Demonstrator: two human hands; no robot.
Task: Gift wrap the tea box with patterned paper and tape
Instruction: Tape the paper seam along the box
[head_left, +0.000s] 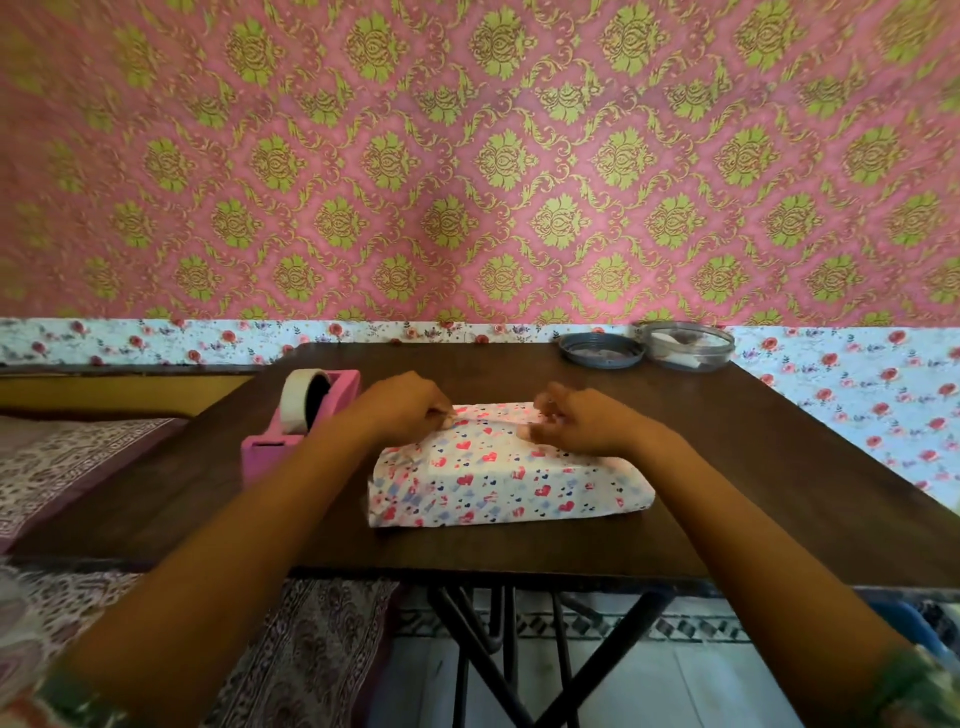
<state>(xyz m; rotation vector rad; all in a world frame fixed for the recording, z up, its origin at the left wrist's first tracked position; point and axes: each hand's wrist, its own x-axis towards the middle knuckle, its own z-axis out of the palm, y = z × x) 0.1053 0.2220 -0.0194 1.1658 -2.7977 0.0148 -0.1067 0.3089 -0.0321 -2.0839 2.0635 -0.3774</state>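
Note:
The tea box (509, 480) lies flat in the middle of the dark wooden table (753, 467), covered in white paper printed with red and blue hearts. My left hand (402, 408) pinches the paper at the box's far left top edge. My right hand (582, 418) pinches the paper fold at the far right top edge. A pink tape dispenser (298, 421) with a white tape roll stands just left of the box, beside my left forearm.
A grey lid (600, 349) and a clear round container (688, 344) sit at the table's far right corner. A bed with patterned cloth (62, 462) lies to the left. The table's black metal legs (498, 639) show below its front edge.

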